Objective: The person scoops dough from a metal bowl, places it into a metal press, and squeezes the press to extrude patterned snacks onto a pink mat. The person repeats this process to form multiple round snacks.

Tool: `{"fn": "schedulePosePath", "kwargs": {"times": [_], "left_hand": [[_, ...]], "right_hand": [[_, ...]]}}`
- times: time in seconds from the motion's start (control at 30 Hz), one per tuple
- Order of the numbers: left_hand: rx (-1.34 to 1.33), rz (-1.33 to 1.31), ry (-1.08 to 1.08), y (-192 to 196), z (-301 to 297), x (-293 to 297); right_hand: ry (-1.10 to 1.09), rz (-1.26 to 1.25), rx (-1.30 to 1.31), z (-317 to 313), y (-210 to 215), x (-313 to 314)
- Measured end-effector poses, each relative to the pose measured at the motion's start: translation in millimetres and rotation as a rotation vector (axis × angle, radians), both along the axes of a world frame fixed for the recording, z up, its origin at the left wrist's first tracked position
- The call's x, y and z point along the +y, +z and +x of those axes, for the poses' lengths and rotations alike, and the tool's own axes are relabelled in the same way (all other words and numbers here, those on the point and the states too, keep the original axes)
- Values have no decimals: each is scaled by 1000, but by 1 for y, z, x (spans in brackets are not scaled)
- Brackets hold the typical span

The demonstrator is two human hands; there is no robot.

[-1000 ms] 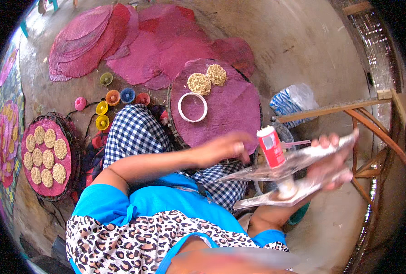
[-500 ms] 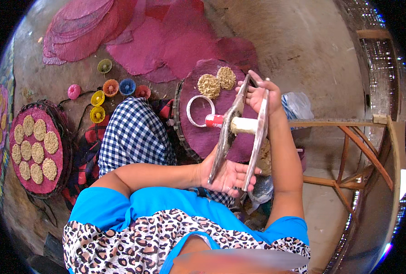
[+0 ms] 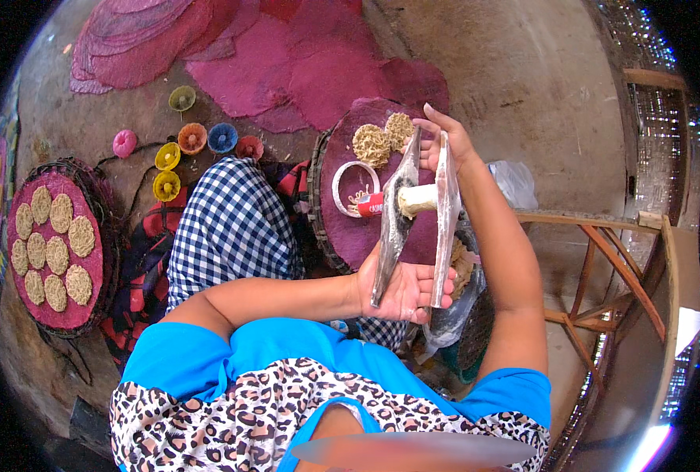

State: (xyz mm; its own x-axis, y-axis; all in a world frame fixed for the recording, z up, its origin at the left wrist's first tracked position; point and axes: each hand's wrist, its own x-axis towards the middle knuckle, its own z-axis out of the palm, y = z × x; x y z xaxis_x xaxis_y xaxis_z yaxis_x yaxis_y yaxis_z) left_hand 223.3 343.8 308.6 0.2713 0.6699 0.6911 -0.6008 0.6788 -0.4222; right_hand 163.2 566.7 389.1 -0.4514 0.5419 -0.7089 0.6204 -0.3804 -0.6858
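Observation:
Both my hands hold a wooden hand press with two long, flour-dusted bars and a pale plunger between them. My left hand is palm up under the near ends of the bars, its fingers stretched across them. At the far ends is my right hand, partly hidden behind the bars. A red tube sticks out of the press on the left, over a white ring. Thin beige strands show inside the ring, on a round purple mat. Two round noodle nests lie beyond the ring.
A second round purple tray with several noodle nests stands at the left. Flower-shaped coloured cups sit on the floor ahead, near pink sheets. To the right are a wooden frame and a plastic bag.
Beige strands have appeared inside the white ring. The two bars stand slightly closer together, and the press is more upright in the picture. The view has shifted a little.

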Motion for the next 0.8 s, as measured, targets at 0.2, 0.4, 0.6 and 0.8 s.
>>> {"fn": "schedulePosePath", "kwargs": {"times": [0.2, 0.4, 0.6, 0.8], "left_hand": [[196, -93, 70, -8, -21, 0], [252, -110, 25, -21, -27, 32], [298, -172, -57, -12, -4, 27], [601, -305, -17, -6, -9, 6]], "right_hand": [[65, 21, 136, -23, -2, -6], [-5, 194, 94, -30, 2, 18], [-63, 354, -37, 0, -1, 10], [37, 260, 70, -1, -10, 4]]}}
